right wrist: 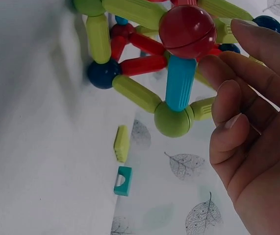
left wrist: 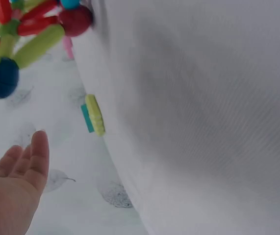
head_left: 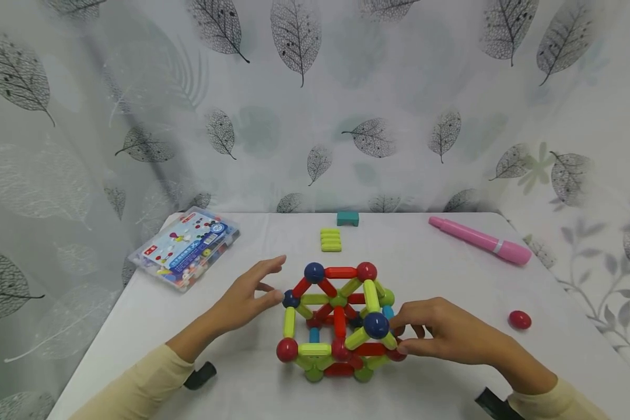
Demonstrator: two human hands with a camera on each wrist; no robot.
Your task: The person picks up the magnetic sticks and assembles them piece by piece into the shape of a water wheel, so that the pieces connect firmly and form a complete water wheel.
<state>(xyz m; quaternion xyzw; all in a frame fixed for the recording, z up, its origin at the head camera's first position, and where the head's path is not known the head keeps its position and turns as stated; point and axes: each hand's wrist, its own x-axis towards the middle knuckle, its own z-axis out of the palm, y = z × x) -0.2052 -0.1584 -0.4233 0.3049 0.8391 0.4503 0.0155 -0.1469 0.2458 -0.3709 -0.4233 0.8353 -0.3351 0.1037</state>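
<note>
A ball-and-rod building-toy structure (head_left: pixel 339 349) stands on the white table, with red, dark blue and green balls joined by red, yellow-green and blue rods. At its right side my right hand (head_left: pixel 446 329) pinches a yellow-green rod (right wrist: pixel 223 30) between the red ball (right wrist: pixel 187 32) and a dark blue ball (right wrist: pixel 268 23); the fingers partly hide this rod. My left hand (head_left: pixel 249 297) hovers at the left with fingers spread and relaxed. Its thumb comes close to a dark blue ball (head_left: pixel 291 298) in the head view, but the left wrist view shows a gap.
Behind the structure lie several yellow-green rods (head_left: pixel 331 240) in a row and a teal block (head_left: pixel 347 219). A clear toy box (head_left: pixel 185 248) sits at the back left. On the right are a pink marker-shaped object (head_left: pixel 479 240) and a loose red ball-like piece (head_left: pixel 520 319).
</note>
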